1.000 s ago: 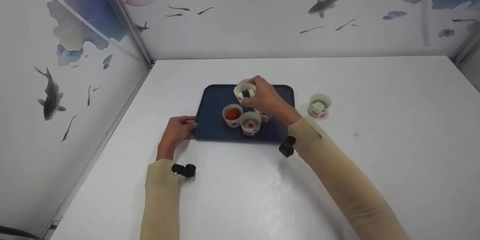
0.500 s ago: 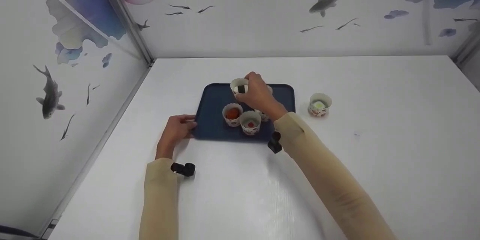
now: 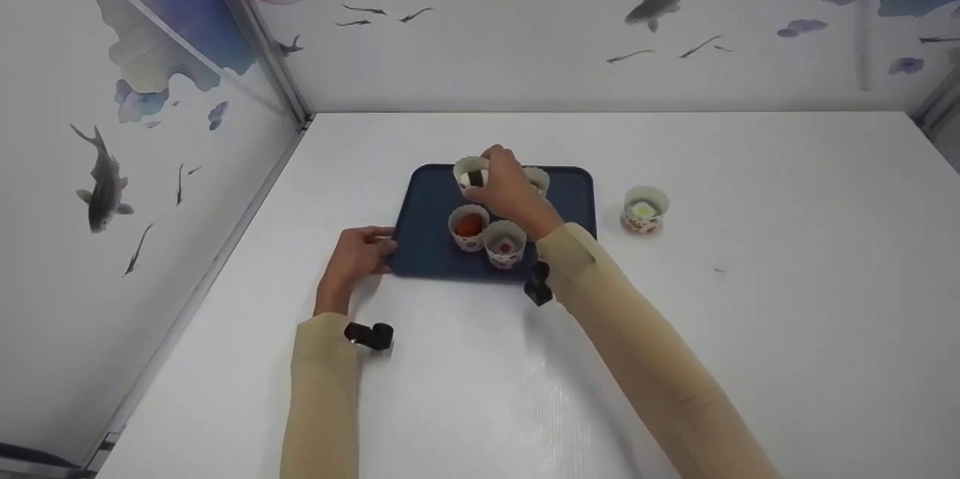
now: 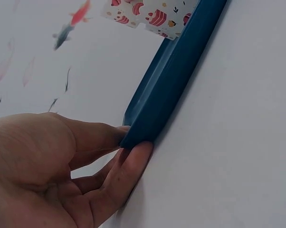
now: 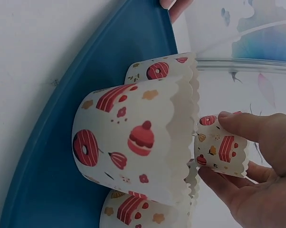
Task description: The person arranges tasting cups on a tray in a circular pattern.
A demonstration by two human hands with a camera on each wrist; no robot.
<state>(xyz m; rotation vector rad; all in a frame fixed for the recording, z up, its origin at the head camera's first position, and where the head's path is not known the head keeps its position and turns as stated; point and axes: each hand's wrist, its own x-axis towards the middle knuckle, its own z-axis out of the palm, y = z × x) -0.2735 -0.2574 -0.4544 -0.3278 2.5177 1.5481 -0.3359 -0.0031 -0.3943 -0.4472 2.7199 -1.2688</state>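
My right hand [image 3: 511, 190] holds a paper baking cup [image 3: 466, 189] by its side, over the back left of the blue tray [image 3: 420, 239]. In that cup lies a small white piece with a black band, like a rice ball. The right wrist view shows thumb and fingers pinching the cup [image 5: 219, 147], printed with cakes and doughnuts. At the tray's left edge, my left hand [image 3: 357, 254] pinches the rim [image 4: 155, 107] between thumb and fingers. On the tray stand a cup with an orange piece [image 3: 469, 226] and one with a red-and-white piece [image 3: 505, 246].
Behind my right hand another cup [image 3: 537, 181] shows partly; a further one is mostly hidden by the wrist. Right of the tray, a cup with a white-and-yellow piece [image 3: 645, 211] stands on the white table [image 3: 787, 314]. Printed walls close off the back and left.
My right hand has moved left and slightly back with its cup, uncovering more of the cup behind it. The left hand keeps its hold on the tray's edge.
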